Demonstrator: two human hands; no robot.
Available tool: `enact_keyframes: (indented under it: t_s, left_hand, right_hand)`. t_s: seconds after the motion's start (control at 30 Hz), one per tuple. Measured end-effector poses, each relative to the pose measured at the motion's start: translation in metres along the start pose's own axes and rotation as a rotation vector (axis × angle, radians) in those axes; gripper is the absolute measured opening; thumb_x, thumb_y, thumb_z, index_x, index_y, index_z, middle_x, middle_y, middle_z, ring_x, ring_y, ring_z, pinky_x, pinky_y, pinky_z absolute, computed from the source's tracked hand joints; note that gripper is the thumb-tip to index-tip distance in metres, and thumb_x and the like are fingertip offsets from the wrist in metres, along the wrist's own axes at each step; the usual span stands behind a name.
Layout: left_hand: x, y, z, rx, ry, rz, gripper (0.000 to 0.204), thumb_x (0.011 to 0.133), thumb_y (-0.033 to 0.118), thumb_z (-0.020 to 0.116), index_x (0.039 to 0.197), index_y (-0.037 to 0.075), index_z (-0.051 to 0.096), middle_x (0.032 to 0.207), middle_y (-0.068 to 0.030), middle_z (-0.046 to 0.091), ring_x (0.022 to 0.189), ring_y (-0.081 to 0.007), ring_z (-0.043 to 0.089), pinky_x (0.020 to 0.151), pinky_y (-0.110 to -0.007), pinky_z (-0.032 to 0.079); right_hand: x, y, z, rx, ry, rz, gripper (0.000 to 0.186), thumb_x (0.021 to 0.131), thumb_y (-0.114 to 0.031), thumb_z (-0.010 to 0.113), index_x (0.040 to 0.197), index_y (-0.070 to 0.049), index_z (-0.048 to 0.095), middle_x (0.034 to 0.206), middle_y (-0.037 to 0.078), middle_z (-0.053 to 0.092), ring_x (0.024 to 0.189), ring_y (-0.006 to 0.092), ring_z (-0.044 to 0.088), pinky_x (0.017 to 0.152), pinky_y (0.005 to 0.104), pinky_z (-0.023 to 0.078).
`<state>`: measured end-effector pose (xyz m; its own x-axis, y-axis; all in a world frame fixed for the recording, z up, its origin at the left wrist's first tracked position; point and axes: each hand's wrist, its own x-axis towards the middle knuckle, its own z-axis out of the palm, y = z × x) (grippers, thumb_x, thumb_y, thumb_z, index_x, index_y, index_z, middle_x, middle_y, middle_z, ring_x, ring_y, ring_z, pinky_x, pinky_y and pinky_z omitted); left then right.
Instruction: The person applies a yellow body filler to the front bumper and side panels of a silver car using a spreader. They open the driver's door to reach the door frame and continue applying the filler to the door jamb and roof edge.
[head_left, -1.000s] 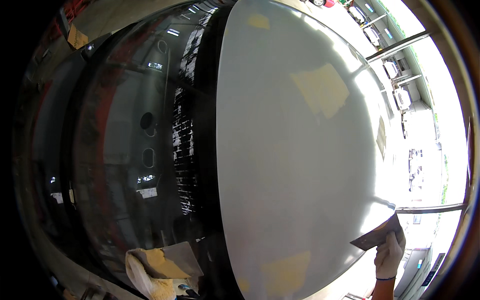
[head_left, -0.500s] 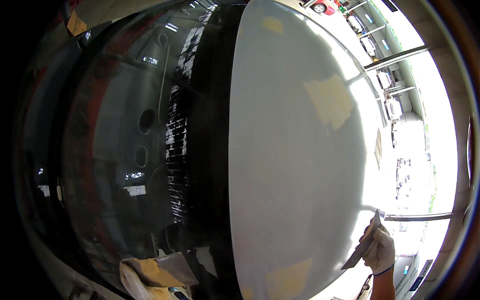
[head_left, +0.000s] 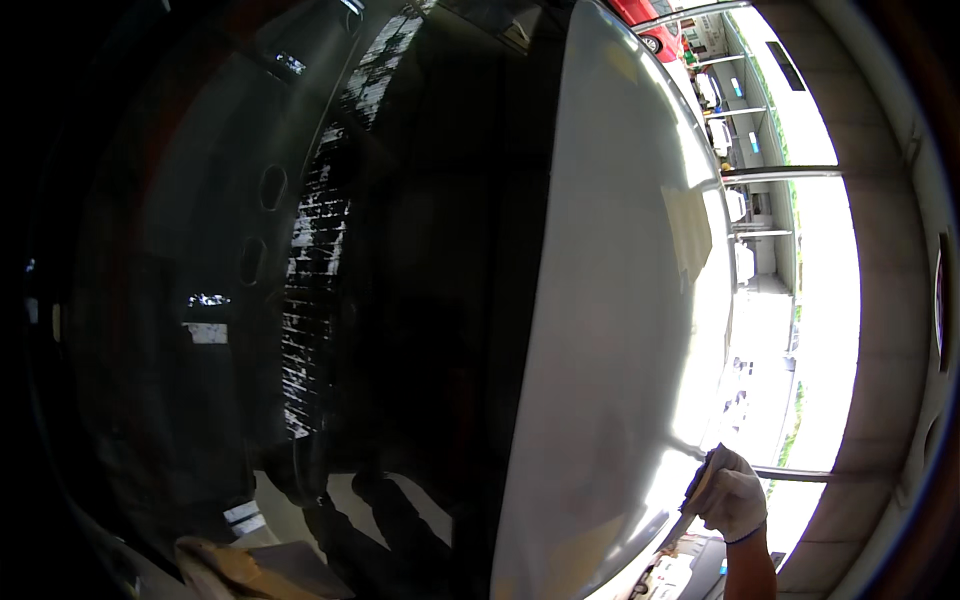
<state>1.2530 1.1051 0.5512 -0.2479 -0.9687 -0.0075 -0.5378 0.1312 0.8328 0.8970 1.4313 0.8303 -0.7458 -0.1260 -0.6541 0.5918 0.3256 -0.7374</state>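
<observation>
My right hand (head_left: pixel 735 497), in a white knit glove, grips a putty spreader (head_left: pixel 700 488) beside the right edge of a grey car panel (head_left: pixel 600 300). The spreader is seen nearly edge-on. Low on the left, my left hand (head_left: pixel 195 572), also gloved, is partly cut off by the frame and dim. It holds a flat putty plate (head_left: pixel 300 568) with yellow putty (head_left: pixel 240 567) on it. Yellow putty patches show on the grey panel: one at its right side (head_left: pixel 690 235), one near the bottom (head_left: pixel 590 555) and a faint one at the top (head_left: pixel 620 62).
A dark glossy surface (head_left: pixel 420 330) full of reflections lies left of the grey panel, with oval openings (head_left: pixel 272 187). Beyond the panel on the right are bright parked cars (head_left: pixel 720 137), a red car (head_left: pixel 635 15) and metal posts (head_left: pixel 785 174).
The view has shifted, so the grey panel now lies further right. The right hand's spreader has turned more edge-on. My left hand and its plate sit lower and further left.
</observation>
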Motion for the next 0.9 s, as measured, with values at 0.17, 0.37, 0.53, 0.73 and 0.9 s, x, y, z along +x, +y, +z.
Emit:
enact_keyframes:
  t_s: [0.17, 0.37, 0.53, 0.73, 0.9]
  left_hand:
    - [0.007, 0.002, -0.003, -0.075, 0.108, -0.089, 0.049, 0.093, 0.024, 0.071, 0.123, -0.012, 0.057, 0.105, -0.0262, 0.066, 0.088, -0.0383, 0.067, 0.079, -0.045, 0.054]
    - [0.006, -0.001, -0.003, -0.004, 0.072, -0.079, 0.047, 0.093, 0.024, 0.071, 0.121, -0.011, 0.058, 0.104, -0.0249, 0.067, 0.089, -0.0375, 0.067, 0.08, -0.046, 0.053]
    - [0.007, -0.003, -0.003, -0.093, 0.094, -0.086, 0.05, 0.09, 0.025, 0.074, 0.122, -0.01, 0.059, 0.105, -0.0253, 0.067, 0.092, -0.0405, 0.066, 0.084, -0.047, 0.053]
    - [0.015, 0.019, 0.003, -0.018, 0.039, -0.029, 0.05, 0.089, 0.023, 0.074, 0.123, -0.01, 0.059, 0.109, -0.0268, 0.067, 0.096, -0.0421, 0.067, 0.088, -0.048, 0.053]
    - [0.01, 0.042, 0.026, -0.016, 0.097, 0.186, 0.051, 0.09, 0.028, 0.074, 0.121, -0.011, 0.06, 0.112, -0.0284, 0.067, 0.099, -0.0433, 0.067, 0.088, -0.048, 0.053]
  right_hand:
    - [0.004, -0.014, 0.037, -0.056, 0.115, 0.019, 0.014, 0.084, -0.003, 0.06, 0.096, 0.005, 0.059, 0.082, 0.027, 0.07, 0.068, 0.0362, 0.073, 0.043, 0.0355, 0.054]
    - [0.008, -0.035, 0.076, -0.364, 0.12, 0.106, 0.014, 0.066, 0.001, 0.052, 0.076, 0.006, 0.06, 0.076, 0.021, 0.068, 0.041, 0.0123, 0.047, 0.036, 0.0226, 0.03]
    - [0.009, -0.036, 0.046, -0.381, 0.071, 0.058, 0.018, 0.062, 0.001, 0.057, 0.077, 0.008, 0.064, 0.071, 0.02, 0.065, 0.047, 0.0184, 0.055, 0.041, 0.0289, 0.04]
    - [0.003, -0.02, 0.028, -0.295, 0.118, 0.057, 0.015, 0.058, 0.002, 0.059, 0.071, 0.008, 0.064, 0.079, 0.027, 0.07, 0.059, 0.0319, 0.068, 0.047, 0.0354, 0.05]
    - [0.004, 0.009, -0.032, -0.165, 0.1, 0.0, 0.024, 0.058, 0.005, 0.06, 0.082, 0.006, 0.064, 0.08, 0.026, 0.07, 0.07, 0.0374, 0.071, 0.056, 0.0414, 0.058]
